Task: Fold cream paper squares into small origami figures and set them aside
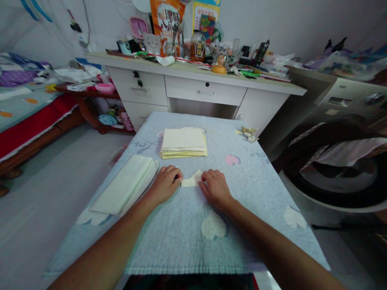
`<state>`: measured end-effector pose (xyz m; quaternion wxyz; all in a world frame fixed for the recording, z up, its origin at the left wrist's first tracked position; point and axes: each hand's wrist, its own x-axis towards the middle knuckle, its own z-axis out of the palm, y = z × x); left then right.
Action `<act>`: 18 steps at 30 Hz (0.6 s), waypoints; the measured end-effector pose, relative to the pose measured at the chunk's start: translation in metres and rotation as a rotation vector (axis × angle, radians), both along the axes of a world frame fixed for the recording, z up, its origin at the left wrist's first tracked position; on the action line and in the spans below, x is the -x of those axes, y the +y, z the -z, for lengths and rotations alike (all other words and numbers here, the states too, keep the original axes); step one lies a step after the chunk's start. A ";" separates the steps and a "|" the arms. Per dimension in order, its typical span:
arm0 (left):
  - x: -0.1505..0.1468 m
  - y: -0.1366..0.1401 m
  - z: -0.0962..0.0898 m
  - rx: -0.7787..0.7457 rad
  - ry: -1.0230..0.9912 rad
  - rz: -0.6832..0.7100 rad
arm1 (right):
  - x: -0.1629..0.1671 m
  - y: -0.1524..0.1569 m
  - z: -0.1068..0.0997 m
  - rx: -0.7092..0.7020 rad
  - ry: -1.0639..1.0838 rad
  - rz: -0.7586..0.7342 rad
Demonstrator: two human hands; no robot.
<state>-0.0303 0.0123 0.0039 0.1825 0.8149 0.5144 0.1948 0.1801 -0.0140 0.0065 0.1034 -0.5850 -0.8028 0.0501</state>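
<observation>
A small cream piece of folded paper (191, 181) lies at the middle of the cloth-covered table, its upper edge uneven with a raised peak toward the right. My left hand (167, 180) is closed at its left end, thumb and fingers pinched together. At the other end, my right hand (215, 187) has its curled fingers closed on the paper, hiding that corner. Just beyond the hands sits a stack of cream and yellow paper sheets (183, 141). Beside my left forearm lies a long folded pile of pale sheets (123, 187).
A light blue cloth (256, 225) with hearts covers the table. Small folded paper pieces (249, 133), one leopard-patterned, lie near its far right corner. Behind stands a cluttered white desk (205, 86). A washing machine (341, 108) is on the right, a bed (33, 121) on the left.
</observation>
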 end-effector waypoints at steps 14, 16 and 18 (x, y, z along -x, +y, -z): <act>-0.014 -0.012 0.008 -0.046 0.142 -0.143 | -0.001 0.010 -0.016 0.140 -0.061 -0.060; -0.013 -0.012 0.009 -0.049 0.145 -0.134 | 0.003 0.009 -0.017 0.142 -0.064 -0.016; -0.013 -0.011 0.010 -0.055 0.145 -0.125 | 0.007 0.008 -0.017 0.136 -0.067 0.032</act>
